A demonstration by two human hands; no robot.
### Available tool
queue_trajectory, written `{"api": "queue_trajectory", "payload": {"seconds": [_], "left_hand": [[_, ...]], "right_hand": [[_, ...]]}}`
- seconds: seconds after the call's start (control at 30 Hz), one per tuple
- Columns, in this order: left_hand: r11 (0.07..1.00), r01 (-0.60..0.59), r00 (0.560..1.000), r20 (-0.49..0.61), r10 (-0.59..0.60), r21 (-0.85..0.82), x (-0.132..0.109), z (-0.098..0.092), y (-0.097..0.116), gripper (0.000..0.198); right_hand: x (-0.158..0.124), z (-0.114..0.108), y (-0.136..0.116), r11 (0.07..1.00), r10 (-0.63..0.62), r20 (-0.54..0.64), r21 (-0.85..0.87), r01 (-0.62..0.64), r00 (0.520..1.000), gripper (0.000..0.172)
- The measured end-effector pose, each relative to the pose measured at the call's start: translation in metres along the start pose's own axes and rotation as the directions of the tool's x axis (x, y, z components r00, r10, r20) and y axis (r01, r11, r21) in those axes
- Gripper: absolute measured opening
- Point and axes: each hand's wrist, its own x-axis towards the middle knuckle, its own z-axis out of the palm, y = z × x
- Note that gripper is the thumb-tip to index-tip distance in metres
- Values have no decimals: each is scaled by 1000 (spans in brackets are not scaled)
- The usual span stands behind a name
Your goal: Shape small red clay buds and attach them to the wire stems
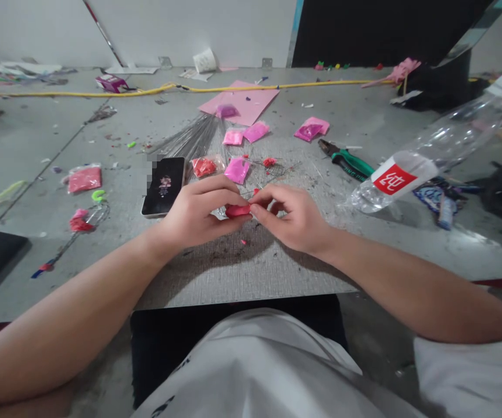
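Above the near middle of the table, my left hand (196,212) is closed around a lump of red modelling clay (236,212). My right hand (294,219) pinches the right end of the same lump between thumb and forefinger, so the fingertips of both hands nearly meet. Just beyond them lie a magenta clay packet (237,170), an opened bag of red clay (205,167) and a wire piece with red clay bits (270,162). A phone (164,184) lies close beside my left hand. One tiny red crumb (244,241) sits below the fingers.
Green-handled pliers (350,164) and a tilted plastic bottle (425,151) are on the right. A bundle of thin wires (194,136) and a pink sheet (251,101) lie farther back, crossed by a yellow cord (155,90). A wire figure with clay (81,223) rests left.
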Motion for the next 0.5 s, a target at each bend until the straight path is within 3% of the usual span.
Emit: {"api": "queue_trajectory", "payload": {"seconds": [0.27,0.4,0.5], "left_hand": [[999,-47,999,7,47,-24,-1,1,-1,20],[998,41,999,-7,-41,47,-1,0,-1,10],[971,170,982,58,-182,169,-3,-1,-9,7]], "right_hand": [[-1,-1,1,990,-94,7,-102,94,996,10],[-2,-4,-3,986,-132,-106,-118,119,986,16],[-1,-7,-6,992,-123,-136,-55,116,983,26]]}}
